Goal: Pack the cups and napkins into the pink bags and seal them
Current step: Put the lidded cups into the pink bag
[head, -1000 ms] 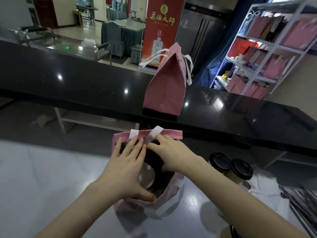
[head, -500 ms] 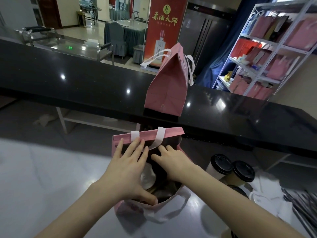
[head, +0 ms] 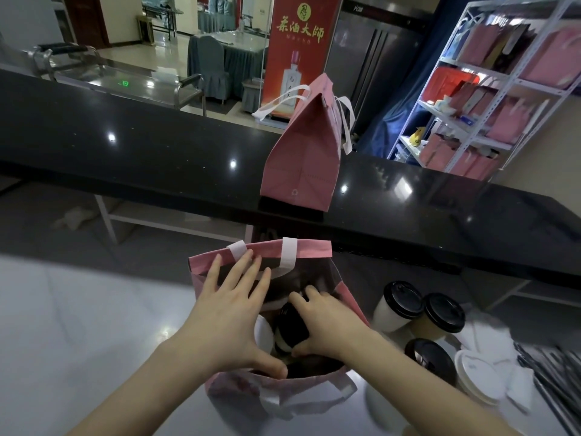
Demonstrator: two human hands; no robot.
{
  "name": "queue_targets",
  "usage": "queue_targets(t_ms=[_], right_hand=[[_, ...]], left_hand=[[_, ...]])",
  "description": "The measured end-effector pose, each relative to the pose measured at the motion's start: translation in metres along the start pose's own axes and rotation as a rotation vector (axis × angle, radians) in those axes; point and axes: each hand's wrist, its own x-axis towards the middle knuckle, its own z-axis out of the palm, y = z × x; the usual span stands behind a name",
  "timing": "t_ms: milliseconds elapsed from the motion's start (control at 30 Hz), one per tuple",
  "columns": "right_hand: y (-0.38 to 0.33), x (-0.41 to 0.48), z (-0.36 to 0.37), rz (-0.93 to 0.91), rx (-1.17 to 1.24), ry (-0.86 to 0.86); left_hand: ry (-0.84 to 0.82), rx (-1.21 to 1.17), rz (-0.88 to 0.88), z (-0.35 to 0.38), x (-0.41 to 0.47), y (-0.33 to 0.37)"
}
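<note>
open pink bag [head: 311,248] is standing on the white worktop [head: 78,325]. Its near handle [head: 298,401] is flopping outward, so it isn't blocking the mouth.

left hand [head: 232,313] is lying flat across the mouth, holding nothing. Fingers are straight and spread over the left wall, thumb at the near rim. Reads as spreading the opening and bracing the bag so it isn't tipping.

right hand [head: 327,328] is reaching down inside, fingers and thumb curling round a black-lidded cup [head: 290,325] and gripping it by the top. My guess: it's seating the cup upright on the bag floor.

Something white [head: 263,335] is sitting inside, just left of that cup. Can't tell if it's a lid or a napkin.

spare cups [head: 399,305], three with black lids, are clustering just right of the bag within right-hand reach, probably staged for packing. napkins [head: 490,344] are lying beyond them, blurred.

Farther out, second pink bag [head: 301,165] is standing on the black counter [head: 125,146], top folded shut, handles hanging. It looks finished and parked clear of the work area.

shelf rack [head: 471,70] at far right is holding more pink bags.

Judging this as the loading step: this bag isn't sealed yet, and I'm not seeing napkins clearly in it.
</note>
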Motion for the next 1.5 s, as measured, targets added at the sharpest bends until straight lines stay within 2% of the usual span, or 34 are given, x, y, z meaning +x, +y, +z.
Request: queue_targets(t_ms=[533,767,1033,1100,1200,1300,1367,1500], right_hand=[[-0.025,0.018,0.001,0.106,-0.047,-0.157],[-0.027,0.001,0.01,0.05,-0.062,-0.102],[-0.033,0.014,-0.005,0.117,-0.135,-0.228],[-0.034,0.011,-0.014,0.124,-0.143,-0.189],[-0.029,-0.007,-0.032,0.084,-0.071,0.005],[-0.009,-0.036,-0.048,0.02,-0.133,0.167],[0.009,-0.054,-0.055,0.023,-0.17,0.214],[0.031,-0.078,-0.06,0.031,-0.119,0.235]], left_hand=[[-0.017,-0.005,0.011,0.001,0.004,0.0],[0.001,-0.028,0.026,-0.003,0.0,-0.004],[0.001,-0.076,0.074,-0.009,0.0,-0.002],[0.033,-0.108,0.081,-0.014,-0.004,-0.005],[0.11,-0.21,0.083,-0.022,-0.012,-0.015],[0.061,-0.291,0.117,-0.028,-0.021,-0.023],[0.01,-0.299,0.148,-0.025,-0.024,-0.026],[0.065,-0.233,0.191,-0.017,-0.028,-0.025]])
